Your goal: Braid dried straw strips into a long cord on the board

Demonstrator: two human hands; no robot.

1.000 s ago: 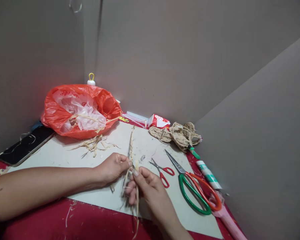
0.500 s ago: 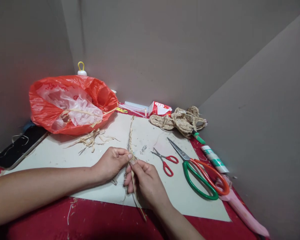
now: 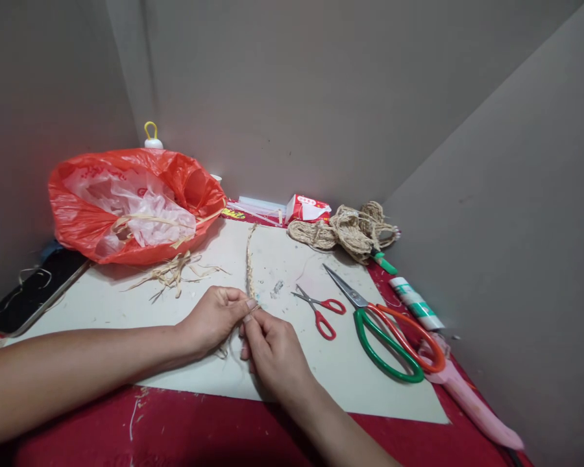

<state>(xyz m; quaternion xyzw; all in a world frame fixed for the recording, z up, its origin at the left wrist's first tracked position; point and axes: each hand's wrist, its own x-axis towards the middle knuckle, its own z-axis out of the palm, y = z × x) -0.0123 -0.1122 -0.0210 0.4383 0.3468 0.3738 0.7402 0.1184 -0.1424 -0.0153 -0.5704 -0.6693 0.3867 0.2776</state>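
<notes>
A thin braided straw-coloured cord (image 3: 250, 259) runs from the far part of the white board (image 3: 175, 363) down to my fingers. My left hand (image 3: 219, 318) pinches its near end between thumb and fingertips. Right beside it, my right hand (image 3: 267, 344) is closed with thumb and forefinger on the same end, the fingertips of both hands almost touching. The strands below the pinch are mostly hidden by my right hand. Small red-handled scissors (image 3: 320, 311) lie just right of my hands, blades slightly apart.
Large scissors (image 3: 389, 344) with green and orange handles lie at the right, by a green-white tube (image 3: 416, 303). Behind are jute rope bundles (image 3: 353, 233) and a red box (image 3: 307, 209). Leftward sit a red plastic bag (image 3: 87, 220), loose raffia strips (image 3: 172, 274) and a phone (image 3: 34, 292).
My right hand has turned and drawn in slightly left; the loose strands that hung below it are now out of sight. My left hand stays at the pinch.
</notes>
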